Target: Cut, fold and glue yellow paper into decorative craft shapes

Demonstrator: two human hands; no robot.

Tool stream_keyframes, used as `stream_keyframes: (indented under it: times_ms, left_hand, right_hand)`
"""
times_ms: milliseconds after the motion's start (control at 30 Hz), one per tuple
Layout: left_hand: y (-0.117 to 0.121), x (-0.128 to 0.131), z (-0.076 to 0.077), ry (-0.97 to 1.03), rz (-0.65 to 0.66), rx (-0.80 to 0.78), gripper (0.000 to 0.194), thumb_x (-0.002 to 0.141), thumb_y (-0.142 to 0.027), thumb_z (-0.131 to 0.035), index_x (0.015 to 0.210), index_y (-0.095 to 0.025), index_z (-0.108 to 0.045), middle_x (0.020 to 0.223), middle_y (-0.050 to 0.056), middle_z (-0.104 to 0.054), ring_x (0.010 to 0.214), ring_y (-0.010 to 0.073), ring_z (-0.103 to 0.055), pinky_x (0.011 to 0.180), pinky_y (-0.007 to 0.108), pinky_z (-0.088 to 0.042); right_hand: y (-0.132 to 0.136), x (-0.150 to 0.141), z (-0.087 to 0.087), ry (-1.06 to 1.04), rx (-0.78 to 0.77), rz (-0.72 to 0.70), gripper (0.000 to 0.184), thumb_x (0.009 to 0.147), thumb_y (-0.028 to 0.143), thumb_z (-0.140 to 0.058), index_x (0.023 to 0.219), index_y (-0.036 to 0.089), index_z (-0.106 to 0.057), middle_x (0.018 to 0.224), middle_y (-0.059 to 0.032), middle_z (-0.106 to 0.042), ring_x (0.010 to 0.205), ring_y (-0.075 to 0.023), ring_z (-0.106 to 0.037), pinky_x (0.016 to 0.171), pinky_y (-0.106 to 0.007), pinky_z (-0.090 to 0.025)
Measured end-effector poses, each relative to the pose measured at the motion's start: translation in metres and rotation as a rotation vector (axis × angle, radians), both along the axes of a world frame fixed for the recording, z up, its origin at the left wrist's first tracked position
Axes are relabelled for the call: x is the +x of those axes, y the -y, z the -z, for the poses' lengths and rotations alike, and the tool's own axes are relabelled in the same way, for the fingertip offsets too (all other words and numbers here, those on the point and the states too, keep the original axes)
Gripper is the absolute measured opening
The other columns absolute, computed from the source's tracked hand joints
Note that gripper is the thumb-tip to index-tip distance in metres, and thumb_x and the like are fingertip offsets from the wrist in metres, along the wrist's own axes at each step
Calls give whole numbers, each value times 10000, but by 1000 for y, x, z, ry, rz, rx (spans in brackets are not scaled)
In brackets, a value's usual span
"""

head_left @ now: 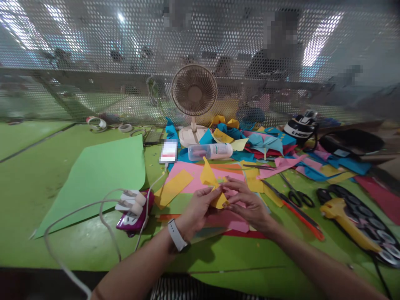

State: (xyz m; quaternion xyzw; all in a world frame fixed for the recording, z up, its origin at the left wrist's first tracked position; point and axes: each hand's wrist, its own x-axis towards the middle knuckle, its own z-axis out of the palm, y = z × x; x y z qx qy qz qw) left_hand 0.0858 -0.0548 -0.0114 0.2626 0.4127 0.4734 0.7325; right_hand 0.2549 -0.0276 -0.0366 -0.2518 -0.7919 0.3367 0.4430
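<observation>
Between my two hands is a folded piece of yellow paper (207, 174), with one pointed flap standing up and a lower part between the fingers. My left hand (201, 206) pinches it from the left, thumb on the folds. From the right, the fingertips of my right hand (246, 204) close on its edge. Under the hands lie pink paper (181, 171) and other coloured sheets. A yellow paper strip (175, 188) rests on the pile, left of my hands. Some of the folds are hidden behind my fingers.
A desk fan (194, 93) stands at the back behind a plastic bottle (211, 151). Scissors (300, 198), an orange-handled cutter (303, 218) and a yellow glue gun (350, 223) lie right. Left are a green sheet (100, 175), a phone (168, 151) and a cabled power bank (134, 218).
</observation>
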Motion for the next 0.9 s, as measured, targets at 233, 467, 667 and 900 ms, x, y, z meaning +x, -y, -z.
stream_keyframes:
  times_ms: [233,467,667,900]
  left_hand:
    - [0,1,1,14,-25,29,262,701,-376,-712,830,-150,-685,734,33,-664,570,119,-590,562,252,-478]
    - [0,2,-5,20,11,112,225,748,-337,-684,888,-162,-684,866,52,-692,718,143,-626,649,260,-511]
    - [-1,3,-3,-39,4,127,191,760,-334,-671,868,-178,-686,793,19,-679,697,129,-617,652,254,-517]
    - [-2,3,1,65,29,145,155,763,-298,-676,867,-184,-689,856,20,-674,735,133,-630,740,296,-528]
  right_hand:
    - [2,-3,-4,-79,-173,47,65,794,324,-656,793,266,-686,1159,-45,-569,1218,-236,-438,1014,-442,-371]
    - [1,-3,-6,-52,-241,105,131,846,291,-587,740,232,-635,1111,-63,-566,1160,-219,-480,988,-413,-373]
    - [2,-4,-9,-45,-228,113,110,831,252,-606,727,220,-620,1095,-60,-564,1112,-194,-506,979,-387,-373]
    - [1,-3,-5,-169,-390,135,84,800,273,-643,747,210,-625,1103,-59,-583,1070,-204,-550,912,-369,-440]
